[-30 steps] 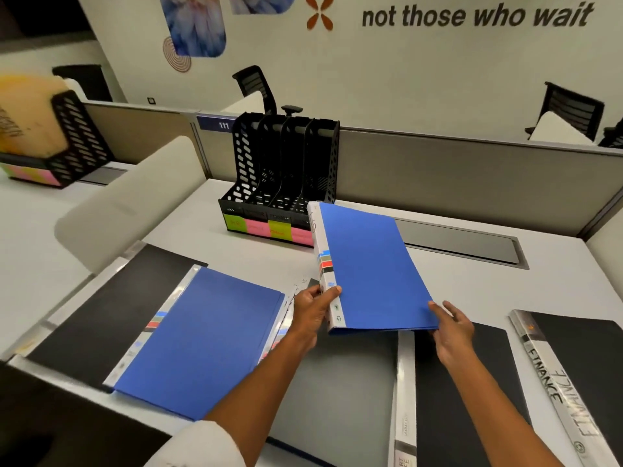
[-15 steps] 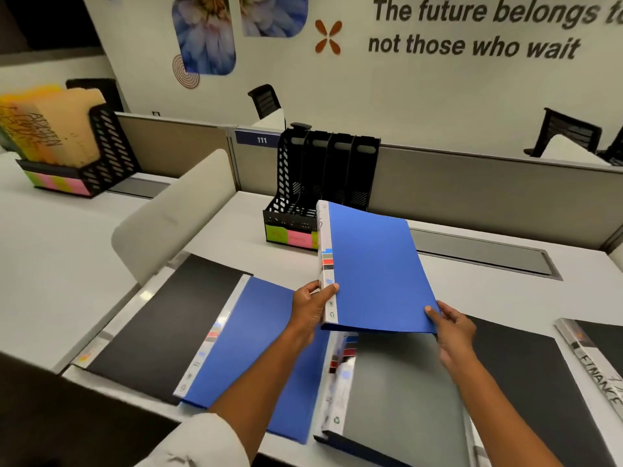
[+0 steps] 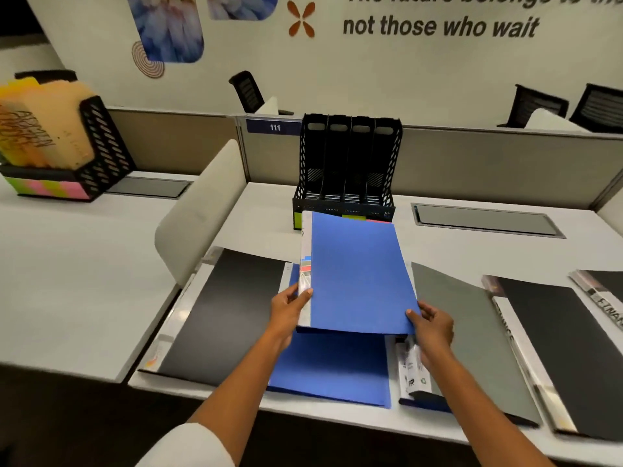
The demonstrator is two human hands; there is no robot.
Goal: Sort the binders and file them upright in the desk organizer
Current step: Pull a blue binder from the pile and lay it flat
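Observation:
I hold a blue binder [image 3: 357,271] above the desk, nearly flat, spine to the left. My left hand [image 3: 288,310] grips its spine near the lower corner; my right hand [image 3: 433,326] grips its lower right corner. Behind it stands the black desk organizer [image 3: 349,163] with empty upright slots and coloured sticky notes on its base. Flat on the desk lie a second blue binder [image 3: 332,369], a black binder [image 3: 229,315] at left, a grey binder [image 3: 472,332], and a black binder [image 3: 556,348] at right.
A white curved divider [image 3: 199,217] separates this desk from the left one, where another black organizer [image 3: 97,153] holds yellow folders. A grey partition [image 3: 488,163] runs behind. A cable tray cover [image 3: 485,220] sits flush at the back right. Another binder's spine [image 3: 603,301] shows far right.
The blue binder has swung to line up with the organizer, its far edge now just in front of the organizer's base. The view has shifted left and closer.

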